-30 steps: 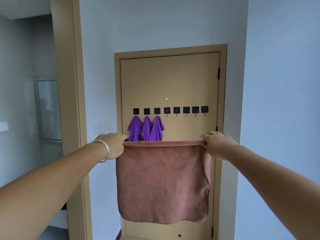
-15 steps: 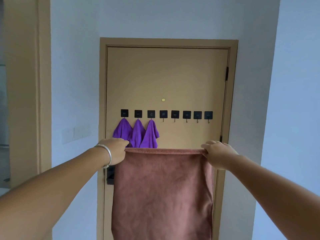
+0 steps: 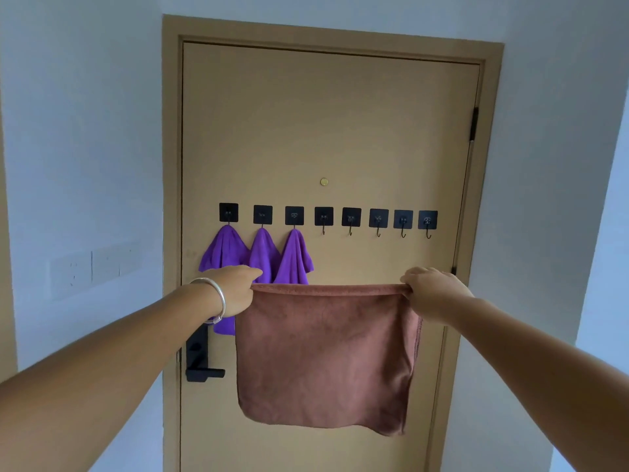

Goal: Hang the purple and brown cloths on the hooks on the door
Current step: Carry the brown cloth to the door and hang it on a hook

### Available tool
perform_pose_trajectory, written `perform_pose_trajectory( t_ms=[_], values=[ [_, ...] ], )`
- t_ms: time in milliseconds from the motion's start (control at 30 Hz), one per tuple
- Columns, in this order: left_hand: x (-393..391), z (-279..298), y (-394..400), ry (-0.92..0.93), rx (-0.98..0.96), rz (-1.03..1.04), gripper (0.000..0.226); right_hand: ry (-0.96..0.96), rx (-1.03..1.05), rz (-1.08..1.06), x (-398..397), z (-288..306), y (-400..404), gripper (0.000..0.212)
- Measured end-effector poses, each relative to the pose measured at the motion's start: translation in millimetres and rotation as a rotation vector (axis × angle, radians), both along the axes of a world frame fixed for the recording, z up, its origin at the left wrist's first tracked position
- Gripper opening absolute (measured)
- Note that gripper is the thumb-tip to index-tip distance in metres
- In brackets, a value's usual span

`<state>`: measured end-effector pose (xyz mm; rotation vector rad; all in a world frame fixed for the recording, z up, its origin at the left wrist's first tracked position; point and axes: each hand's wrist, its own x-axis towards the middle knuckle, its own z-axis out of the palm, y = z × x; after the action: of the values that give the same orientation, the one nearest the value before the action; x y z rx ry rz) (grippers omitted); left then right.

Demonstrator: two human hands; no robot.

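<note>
Head cam: door [image 3: 326, 131] looms closer than 1 s ago, I'm nearing the hooks. Brown cloth [image 3: 326, 356] stretched below free hooks [image 3: 377, 221], left hand [image 3: 235, 289] & right hand [image 3: 432, 291] pinching its top corners; 3 purple cloths [image 3: 262, 253] already hung.

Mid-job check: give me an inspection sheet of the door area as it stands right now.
Surface: tan door, closed, with a row of eight black hooks.
Job's things: three purple cloths hang on the three leftmost hooks; five hooks to their right are bare. One brown cloth is held spread out in front of the door, below the hook row, not yet hung.
Clutter: nothing seen.
Grips: left hand pinches the brown cloth's top left corner; right hand grips its top right corner.
Cables: nothing seen.
Surroundings: black lever handle at the door's left edge, peephole, wall switch plate, pale walls.
</note>
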<state>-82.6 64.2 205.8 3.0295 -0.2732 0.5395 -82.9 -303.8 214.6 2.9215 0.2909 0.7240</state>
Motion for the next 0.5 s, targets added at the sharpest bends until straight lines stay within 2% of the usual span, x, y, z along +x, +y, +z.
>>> perform_pose_trajectory(
  t_ms=[100, 267, 500],
  values=[
    [31, -2, 0, 0.03, -0.041, 0.0, 0.049, -0.007, 0.023, 0.02, 38, -2, 3, 0.024],
    [88, -1, -1, 0.033, -0.249, -0.043, 0.057, -0.074, 0.124, 0.109, 109, -8, 5, 0.029],
    [187, 19, -15, -0.073, -0.38, -0.103, 0.065, -0.134, 0.268, 0.28, 224, 4, -5, 0.04]
  ],
)
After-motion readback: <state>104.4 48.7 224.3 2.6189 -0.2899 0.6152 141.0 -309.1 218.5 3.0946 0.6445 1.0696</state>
